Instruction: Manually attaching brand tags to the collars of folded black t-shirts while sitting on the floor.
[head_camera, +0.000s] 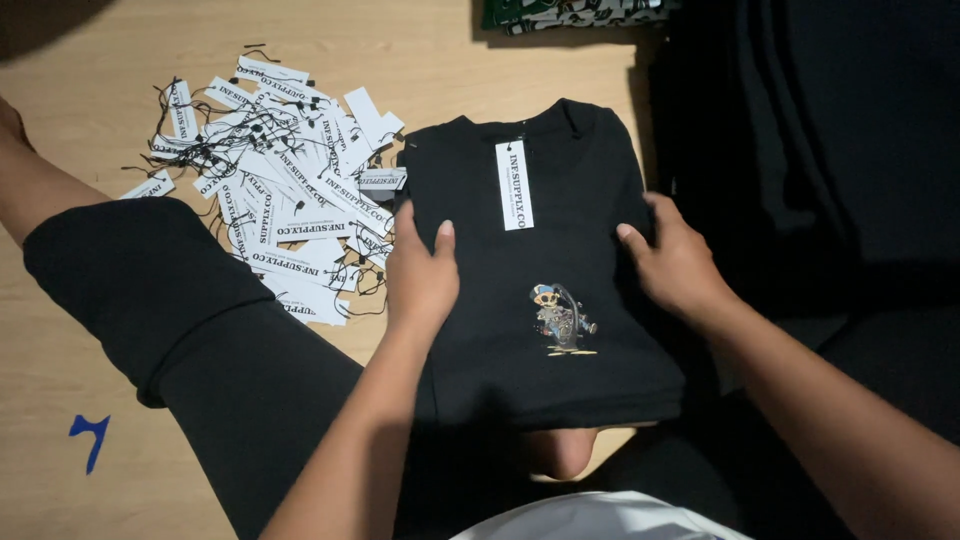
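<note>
A folded black t-shirt (560, 250) lies in front of me over my lap and the wooden floor. It has a small colourful cartoon print (562, 320) near its lower middle and a white paper tag (514, 185) hanging from its collar. My left hand (422, 275) grips the shirt's left edge, thumb on top. My right hand (672, 262) holds the shirt's right edge, fingers curled over the fabric.
A loose pile of white paper tags with black strings (275, 190) is spread on the wooden floor (100, 80) to the left. Dark clothing (830, 150) is heaped on the right. Green patterned fabric (570, 12) lies at the top. A blue mark (88, 435) is on the floor.
</note>
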